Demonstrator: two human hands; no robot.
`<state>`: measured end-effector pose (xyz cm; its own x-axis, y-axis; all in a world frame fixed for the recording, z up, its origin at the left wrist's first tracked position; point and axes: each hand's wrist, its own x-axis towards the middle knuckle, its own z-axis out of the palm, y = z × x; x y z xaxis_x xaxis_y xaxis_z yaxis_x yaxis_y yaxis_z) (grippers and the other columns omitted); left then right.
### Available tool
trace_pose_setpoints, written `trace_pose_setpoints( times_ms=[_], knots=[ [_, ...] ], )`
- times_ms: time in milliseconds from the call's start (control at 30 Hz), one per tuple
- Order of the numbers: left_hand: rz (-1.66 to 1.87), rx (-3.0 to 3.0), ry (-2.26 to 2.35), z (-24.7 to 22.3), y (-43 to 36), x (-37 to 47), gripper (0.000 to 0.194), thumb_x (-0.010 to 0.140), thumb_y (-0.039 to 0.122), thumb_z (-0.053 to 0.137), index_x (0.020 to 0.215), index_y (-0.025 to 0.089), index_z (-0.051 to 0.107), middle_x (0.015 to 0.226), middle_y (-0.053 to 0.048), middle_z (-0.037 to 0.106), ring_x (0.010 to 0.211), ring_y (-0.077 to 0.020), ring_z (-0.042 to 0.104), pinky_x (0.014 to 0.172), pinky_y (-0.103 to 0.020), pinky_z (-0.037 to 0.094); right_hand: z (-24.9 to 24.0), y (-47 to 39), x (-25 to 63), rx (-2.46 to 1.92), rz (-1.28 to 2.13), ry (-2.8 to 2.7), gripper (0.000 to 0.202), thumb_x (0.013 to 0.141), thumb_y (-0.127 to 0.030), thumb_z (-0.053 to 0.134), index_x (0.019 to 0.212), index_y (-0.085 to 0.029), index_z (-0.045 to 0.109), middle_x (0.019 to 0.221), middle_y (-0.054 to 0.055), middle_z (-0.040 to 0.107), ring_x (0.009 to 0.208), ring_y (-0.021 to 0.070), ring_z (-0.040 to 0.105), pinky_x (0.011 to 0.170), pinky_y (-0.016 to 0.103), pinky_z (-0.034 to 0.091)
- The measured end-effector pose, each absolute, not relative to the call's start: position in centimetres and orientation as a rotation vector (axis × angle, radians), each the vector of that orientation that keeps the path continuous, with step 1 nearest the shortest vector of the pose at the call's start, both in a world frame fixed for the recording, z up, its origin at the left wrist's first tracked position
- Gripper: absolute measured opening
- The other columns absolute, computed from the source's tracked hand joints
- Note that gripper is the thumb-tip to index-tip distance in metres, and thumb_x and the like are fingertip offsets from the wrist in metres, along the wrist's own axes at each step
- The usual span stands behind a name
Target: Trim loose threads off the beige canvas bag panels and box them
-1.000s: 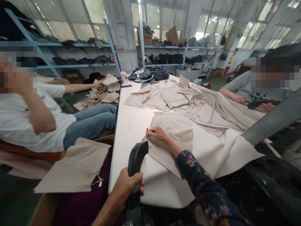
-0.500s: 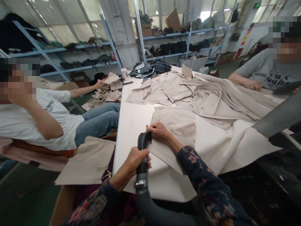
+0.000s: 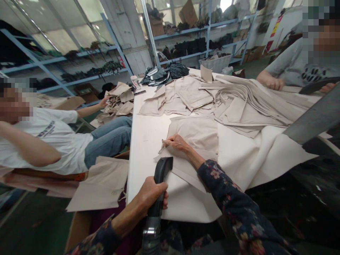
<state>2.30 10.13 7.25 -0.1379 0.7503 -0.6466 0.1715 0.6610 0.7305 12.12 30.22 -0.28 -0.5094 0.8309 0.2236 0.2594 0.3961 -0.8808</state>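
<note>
My left hand is wrapped round the black suction nozzle of a vacuum hose, whose mouth points right, just above the table's beige cloth. A metal clamp joins the nozzle to the hose below. Beyond it my right hand is closed in a pinch at the left edge of a beige fabric piece. From its fingertips juts a small shiny metal tool, apparently thread snips; its far end is hard to make out. Another beige panel lies flat under my right forearm.
Stacked beige pieces and long strips cover the white table's far side. A seated person is on the left, another at the right. A grey post slants in. Beige cloth hangs over a carton below left.
My left hand has drawn the nozzle down and towards me, away from my right hand. My right hand has shifted slightly left, and the metal tool at its fingertips now shows.
</note>
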Motion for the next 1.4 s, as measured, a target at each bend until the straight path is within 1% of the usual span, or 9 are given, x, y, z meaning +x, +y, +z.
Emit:
trace_pose_setpoints(
  times_ms=[400,533,633,733,833,967,1067,1200,1400],
  knots=[
    [0.829,0.783,1.704,8.9,12.0,-0.1,0.013,0.063,0.020,0.061,0.055,0.014,0.052,0.049,-0.002,0.058,0.040,-0.0132,0.053,0.044,-0.030,0.050,0.8,29.5,12.9,-0.916,1.079,-1.858,0.025,0.071,-0.028,0.051,0.055,-0.011,0.061,0.046,-0.004,0.044,0.047,0.0076,0.040,0.047,0.020,0.029],
    [0.805,0.801,1.687,9.5,9.9,0.5,0.015,0.061,0.023,0.062,0.055,0.016,0.050,0.047,-0.001,0.057,0.039,-0.0132,0.053,0.043,-0.028,0.049,3.0,28.5,17.3,-0.961,0.979,-1.704,0.025,0.078,-0.029,0.047,0.081,-0.011,0.064,0.071,0.002,0.061,0.063,0.0111,0.056,0.057,0.020,0.041],
    [0.671,0.888,1.651,9.7,8.8,1.4,0.015,0.061,0.025,0.061,0.058,0.015,0.051,0.046,-0.001,0.058,0.039,-0.0149,0.055,0.039,-0.026,0.045,3.9,24.5,23.4,-1.088,0.809,-1.540,0.030,0.085,-0.033,0.041,0.096,-0.013,0.060,0.084,0.004,0.063,0.075,0.0134,0.060,0.065,0.023,0.046],
    [0.555,0.992,1.583,9.8,8.2,2.5,0.013,0.062,0.025,0.059,0.058,0.015,0.052,0.045,-0.001,0.058,0.039,-0.0161,0.055,0.039,-0.026,0.044,2.4,17.4,28.1,-1.311,0.662,-1.321,0.028,0.083,-0.039,0.049,0.081,-0.015,0.061,0.068,0.002,0.062,0.066,0.0145,0.061,0.063,0.026,0.049],
    [0.474,1.119,1.509,9.7,7.8,3.6,0.014,0.063,0.025,0.057,0.054,0.015,0.052,0.043,-0.002,0.057,0.038,-0.0162,0.055,0.040,-0.026,0.044,-0.8,10.6,28.9,-1.352,1.086,-1.215,0.030,0.081,-0.041,0.053,0.075,-0.013,0.062,0.066,0.003,0.063,0.061,0.0150,0.061,0.059,0.027,0.051],
    [0.376,1.146,1.415,9.4,7.4,5.0,0.015,0.063,0.024,0.055,0.052,0.016,0.051,0.040,-0.001,0.055,0.036,-0.0150,0.053,0.038,-0.024,0.042,-3.4,7.7,26.9,-1.224,1.306,-1.143,0.032,0.077,-0.041,0.057,0.088,-0.012,0.065,0.078,0.007,0.067,0.072,0.0187,0.065,0.061,0.030,0.053],
    [0.339,1.147,1.395,9.4,7.6,6.1,0.015,0.062,0.024,0.055,0.051,0.017,0.049,0.038,0.000,0.053,0.034,-0.0141,0.050,0.036,-0.024,0.040,-2.7,9.5,26.2,-1.122,1.282,-0.943,0.034,0.072,-0.040,0.063,0.092,-0.013,0.063,0.077,0.004,0.066,0.072,0.0170,0.063,0.066,0.031,0.053],
    [0.383,1.187,1.324,9.8,9.0,7.5,0.012,0.061,0.021,0.054,0.051,0.016,0.050,0.040,0.000,0.054,0.035,-0.0145,0.052,0.038,-0.025,0.043,-1.1,12.5,26.0,-1.096,1.235,-0.894,0.033,0.067,-0.034,0.068,0.092,-0.013,0.061,0.063,-0.002,0.060,0.054,0.0113,0.055,0.052,0.024,0.047],
    [0.421,1.083,1.324,8.4,11.8,8.5,0.010,0.060,0.016,0.052,0.051,0.014,0.051,0.041,0.000,0.053,0.035,-0.0130,0.050,0.037,-0.027,0.045,-0.7,12.5,25.2,-1.060,1.229,-1.131,0.017,0.075,-0.030,0.060,0.078,-0.013,0.059,0.062,-0.002,0.055,0.052,0.0092,0.045,0.046,0.020,0.035]
  ],
)
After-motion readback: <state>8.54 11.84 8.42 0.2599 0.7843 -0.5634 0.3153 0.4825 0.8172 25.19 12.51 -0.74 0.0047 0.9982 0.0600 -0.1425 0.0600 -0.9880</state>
